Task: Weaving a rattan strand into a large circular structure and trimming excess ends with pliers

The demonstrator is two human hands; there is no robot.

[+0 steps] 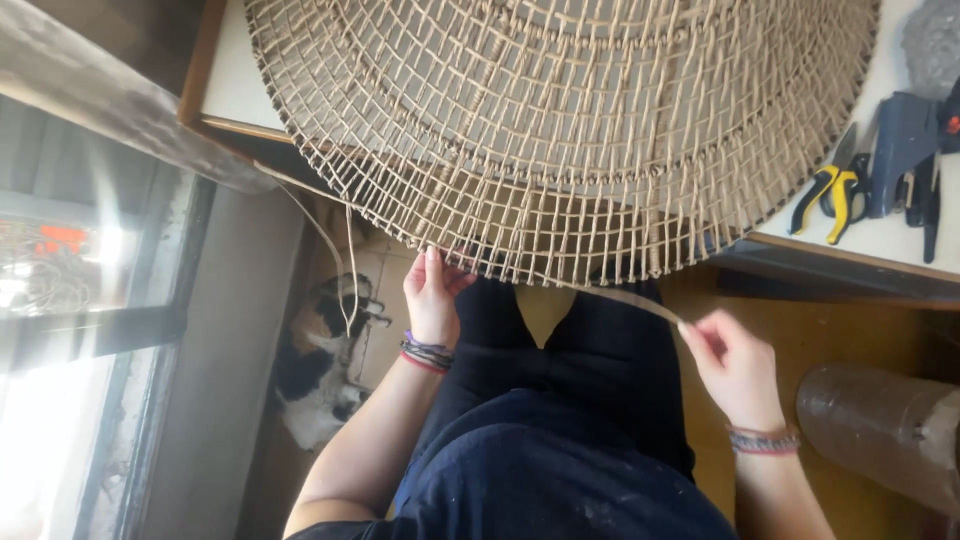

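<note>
Weave (560, 130): top runs off the upper edge, full round not seen.
Left hand (432, 300): fingertips tucked under the weave's rim, grip hidden.
Right hand (735, 365): pinching the strip (630, 298), fingertips blurred.
Strip: its far end is lost under the rim.
Cat (320, 365): partly behind the left arm, head hard to make out.
Pliers (835, 195): jaws partly covered by dark tools (905, 150), which are cut by the right edge.
Roll (880, 430): clear plastic, cut off at right.
Window (70, 300): glare, nothing readable.
</note>
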